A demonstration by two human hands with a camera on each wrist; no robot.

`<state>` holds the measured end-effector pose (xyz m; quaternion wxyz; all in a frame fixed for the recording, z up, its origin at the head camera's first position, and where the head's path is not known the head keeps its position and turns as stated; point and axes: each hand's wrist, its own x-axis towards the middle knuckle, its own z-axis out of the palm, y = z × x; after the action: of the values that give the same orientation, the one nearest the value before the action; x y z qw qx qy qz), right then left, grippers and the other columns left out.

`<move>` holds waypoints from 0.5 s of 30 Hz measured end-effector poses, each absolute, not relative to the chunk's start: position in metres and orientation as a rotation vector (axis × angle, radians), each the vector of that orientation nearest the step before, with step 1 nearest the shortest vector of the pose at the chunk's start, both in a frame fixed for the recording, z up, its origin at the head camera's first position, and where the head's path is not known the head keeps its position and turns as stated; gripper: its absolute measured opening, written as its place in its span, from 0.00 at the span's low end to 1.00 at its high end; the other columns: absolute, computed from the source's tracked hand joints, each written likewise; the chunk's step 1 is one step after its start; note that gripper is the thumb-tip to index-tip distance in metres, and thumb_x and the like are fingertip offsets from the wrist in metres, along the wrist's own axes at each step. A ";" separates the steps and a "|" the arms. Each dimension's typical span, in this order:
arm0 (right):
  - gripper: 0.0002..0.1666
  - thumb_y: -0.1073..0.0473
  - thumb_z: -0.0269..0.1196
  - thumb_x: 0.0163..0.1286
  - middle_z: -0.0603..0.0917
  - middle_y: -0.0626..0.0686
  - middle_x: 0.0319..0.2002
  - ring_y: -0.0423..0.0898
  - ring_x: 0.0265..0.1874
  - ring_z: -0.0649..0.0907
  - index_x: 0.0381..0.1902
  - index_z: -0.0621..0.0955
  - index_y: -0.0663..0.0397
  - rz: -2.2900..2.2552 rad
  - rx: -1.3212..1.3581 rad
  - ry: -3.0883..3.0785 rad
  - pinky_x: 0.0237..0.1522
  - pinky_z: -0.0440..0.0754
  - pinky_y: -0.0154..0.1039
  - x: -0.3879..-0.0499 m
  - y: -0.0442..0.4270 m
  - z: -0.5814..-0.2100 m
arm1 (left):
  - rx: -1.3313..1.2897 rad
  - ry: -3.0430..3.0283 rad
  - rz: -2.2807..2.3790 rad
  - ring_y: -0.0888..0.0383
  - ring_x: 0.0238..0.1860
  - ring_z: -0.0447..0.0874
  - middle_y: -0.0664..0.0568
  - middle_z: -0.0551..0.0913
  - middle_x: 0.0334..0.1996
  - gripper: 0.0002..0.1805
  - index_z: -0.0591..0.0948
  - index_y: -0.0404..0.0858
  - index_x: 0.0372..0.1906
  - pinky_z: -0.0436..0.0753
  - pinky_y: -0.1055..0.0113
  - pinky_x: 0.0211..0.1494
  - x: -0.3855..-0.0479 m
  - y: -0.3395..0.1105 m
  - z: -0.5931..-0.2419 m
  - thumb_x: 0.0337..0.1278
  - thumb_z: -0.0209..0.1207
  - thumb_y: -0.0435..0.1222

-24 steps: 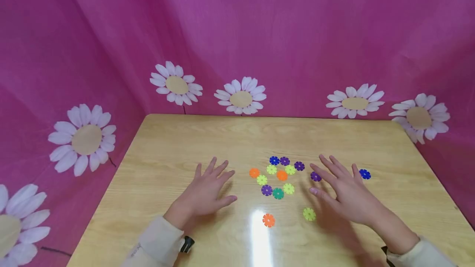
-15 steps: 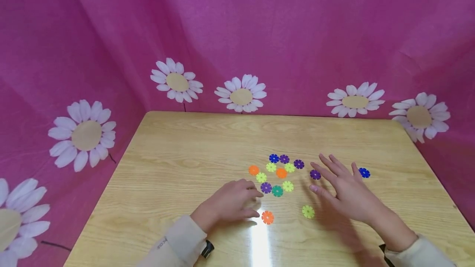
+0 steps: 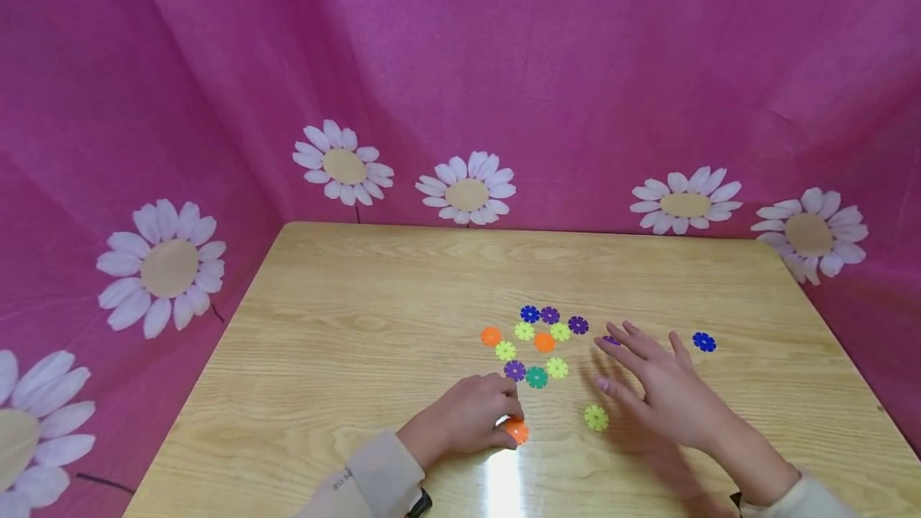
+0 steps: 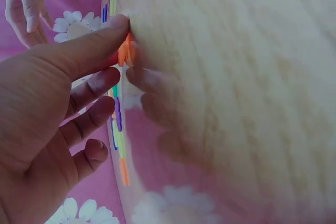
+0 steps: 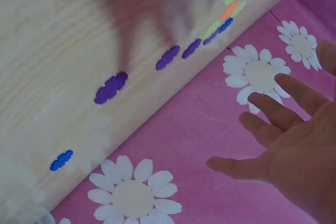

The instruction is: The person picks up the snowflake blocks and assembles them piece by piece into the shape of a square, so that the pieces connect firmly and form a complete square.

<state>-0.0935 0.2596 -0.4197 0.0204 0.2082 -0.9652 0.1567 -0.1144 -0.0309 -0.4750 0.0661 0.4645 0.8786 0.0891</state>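
Note:
Near the front of the wooden table (image 3: 345, 422), my left hand (image 3: 471, 414) pinches at an orange plastic snowflake disc (image 3: 519, 432), thumb on one side and index finger on the other. The left wrist view shows that orange disc (image 4: 126, 53) at the tabletop, with the other fingers loosely bent. My right hand (image 3: 669, 390) hovers over the right side, fingers spread and holding nothing. A purple disc (image 3: 612, 340) is partly hidden behind its fingertips. To its left lies a yellow-green disc (image 3: 596, 417).
Several discs lie flat in a loose group mid-table, among them a green disc (image 3: 536, 377) and a dark purple disc (image 3: 578, 324). A blue disc (image 3: 704, 341) sits apart to the right. A pink curtain (image 3: 576, 62) with white flowers surrounds the back and left.
My left hand has moved right and toward the near orange disc, its spread fingers now bent with the thumb about it. The right hand has stayed nearly in place.

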 end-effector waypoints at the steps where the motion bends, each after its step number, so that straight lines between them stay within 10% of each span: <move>1: 0.29 0.43 0.63 0.71 0.74 0.60 0.70 0.65 0.72 0.68 0.64 0.79 0.51 0.478 0.650 -2.990 0.66 0.50 0.82 -0.093 0.259 -0.421 | 1.397 2.656 0.267 0.69 0.40 0.74 0.64 0.79 0.39 0.16 0.87 0.54 0.44 0.75 0.79 0.41 -0.115 -0.031 -0.475 0.55 0.68 0.56; 15: 0.14 0.52 0.70 0.65 0.83 0.43 0.43 0.37 0.39 0.81 0.48 0.87 0.47 0.522 0.782 -3.052 0.41 0.86 0.38 -0.081 0.253 -0.459 | 1.181 2.519 0.771 0.71 0.31 0.73 0.62 0.82 0.33 0.08 0.84 0.44 0.44 0.76 0.85 0.37 -0.123 -0.033 -0.472 0.61 0.66 0.35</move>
<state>-0.0806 0.2527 -0.4588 -0.0258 0.2449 -0.9554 0.1633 -0.1231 -0.0326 -0.4718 0.1267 0.4058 0.8655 0.2650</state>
